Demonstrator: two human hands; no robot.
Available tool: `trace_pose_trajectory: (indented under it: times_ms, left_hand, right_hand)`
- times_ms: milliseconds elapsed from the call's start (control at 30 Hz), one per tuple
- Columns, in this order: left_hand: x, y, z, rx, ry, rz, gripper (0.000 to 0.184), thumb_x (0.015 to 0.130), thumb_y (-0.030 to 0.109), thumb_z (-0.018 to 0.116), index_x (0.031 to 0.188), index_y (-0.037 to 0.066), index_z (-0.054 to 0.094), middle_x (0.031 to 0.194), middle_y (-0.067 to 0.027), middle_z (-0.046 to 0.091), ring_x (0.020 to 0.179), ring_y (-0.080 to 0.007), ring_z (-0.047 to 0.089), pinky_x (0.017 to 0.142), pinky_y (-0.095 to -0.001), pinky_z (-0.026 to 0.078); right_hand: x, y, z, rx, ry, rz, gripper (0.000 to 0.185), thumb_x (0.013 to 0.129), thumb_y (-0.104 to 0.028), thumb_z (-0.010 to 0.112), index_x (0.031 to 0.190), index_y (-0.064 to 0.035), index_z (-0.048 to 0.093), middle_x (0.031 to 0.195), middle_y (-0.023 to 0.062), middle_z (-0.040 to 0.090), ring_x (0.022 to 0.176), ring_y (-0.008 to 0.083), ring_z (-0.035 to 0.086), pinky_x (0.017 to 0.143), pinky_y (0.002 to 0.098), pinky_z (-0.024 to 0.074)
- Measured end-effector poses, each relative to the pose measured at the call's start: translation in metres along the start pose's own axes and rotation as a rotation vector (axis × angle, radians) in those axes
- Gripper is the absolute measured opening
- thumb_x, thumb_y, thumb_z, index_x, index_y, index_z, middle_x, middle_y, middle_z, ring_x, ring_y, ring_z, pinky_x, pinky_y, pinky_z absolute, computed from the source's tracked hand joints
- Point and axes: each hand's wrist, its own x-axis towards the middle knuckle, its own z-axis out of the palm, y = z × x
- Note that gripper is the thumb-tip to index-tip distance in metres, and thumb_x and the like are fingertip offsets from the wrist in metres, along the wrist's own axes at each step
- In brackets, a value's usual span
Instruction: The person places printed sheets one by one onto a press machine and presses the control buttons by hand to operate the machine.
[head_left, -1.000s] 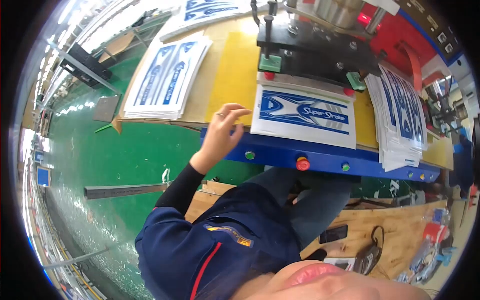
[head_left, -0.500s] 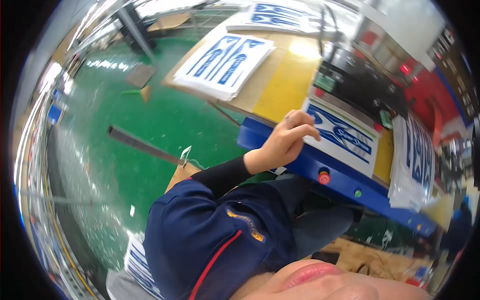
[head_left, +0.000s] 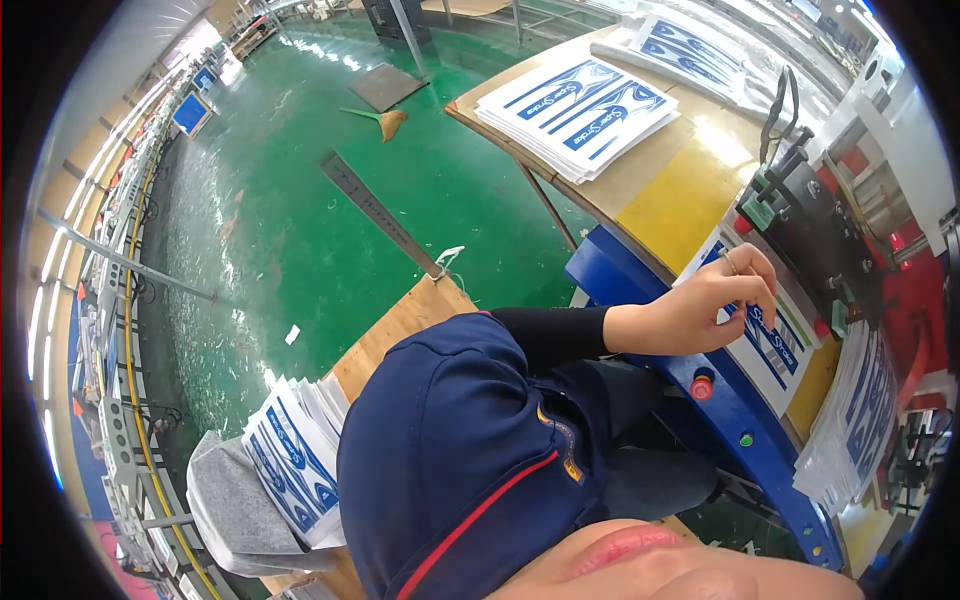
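Sheet, one, blue-printed, lies just beneath the left hand, whose fingers bend loosely with a narrow gap at the thumb; whether they touch, I cannot tell. Around the hand: a near stack and a far stack to its left, a right stack to its right, a rear stack behind: four.

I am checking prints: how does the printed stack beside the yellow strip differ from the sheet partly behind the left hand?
The stack shows layered edges, while the sheet shows none clearly. The stack's top carries two "Super Stroke" prints side by side; the sheet's visible part shows one. The stack lies uncovered, whereas the left hand hides part of the sheet. Both are white with blue printing.
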Motion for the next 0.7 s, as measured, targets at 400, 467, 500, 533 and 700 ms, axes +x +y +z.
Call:
trace_pose_trajectory:
  times_ms: [400,467,500,533,700]
  left_hand:
    - [-0.022,0.001,0.017,0.024,-0.319,-0.063,0.026,0.082,-0.009,0.055,0.100,0.006,0.068,0.116,-0.0136,0.061,0.108,-0.0310,0.062,0.096,-0.0384,0.048]
    - [-0.029,0.000,0.030,0.002,-0.415,-0.117,0.028,0.079,-0.010,0.059,0.100,0.006,0.069,0.115,-0.0123,0.061,0.100,-0.0296,0.063,0.086,-0.0361,0.051]
    - [-0.030,0.000,0.037,0.040,-0.445,-0.053,0.030,0.078,-0.011,0.057,0.100,0.006,0.069,0.114,-0.0122,0.063,0.098,-0.0290,0.064,0.086,-0.0353,0.051]
    - [-0.033,0.001,0.044,0.020,-0.479,-0.054,0.031,0.079,-0.012,0.057,0.101,0.006,0.069,0.111,-0.0122,0.064,0.099,-0.0286,0.065,0.087,-0.0349,0.051]
    - [-0.042,0.014,0.069,-0.136,-0.640,-0.056,0.031,0.076,-0.013,0.059,0.098,0.004,0.071,0.108,-0.0111,0.068,0.097,-0.0271,0.065,0.087,-0.0359,0.048]
  right_hand:
    - [-0.030,-0.049,-0.039,0.272,0.119,-0.015,0.046,0.092,-0.007,0.059,0.136,0.0007,0.051,0.151,0.0253,0.043,0.126,0.0309,0.053,0.108,0.0395,0.0427]
    - [-0.027,-0.079,-0.032,0.536,0.067,-0.099,0.046,0.092,-0.007,0.060,0.136,0.0009,0.052,0.151,0.0255,0.043,0.125,0.0306,0.053,0.108,0.0394,0.0426]
    - [-0.021,-0.095,-0.027,0.814,0.000,-0.169,0.038,0.092,-0.008,0.058,0.130,-0.0023,0.056,0.152,0.0293,0.040,0.117,0.0281,0.057,0.102,0.0360,0.0471]
    - [-0.012,-0.111,-0.032,1.164,-0.148,-0.155,0.037,0.089,-0.001,0.061,0.126,-0.0038,0.056,0.153,0.0315,0.037,0.108,0.0252,0.059,0.090,0.0308,0.0511]
    - [-0.026,-0.205,-0.028,1.071,-0.189,-0.513,0.043,0.084,0.011,0.060,0.124,-0.0039,0.053,0.153,0.0344,0.032,0.101,0.0170,0.061,0.075,0.0245,0.0488]
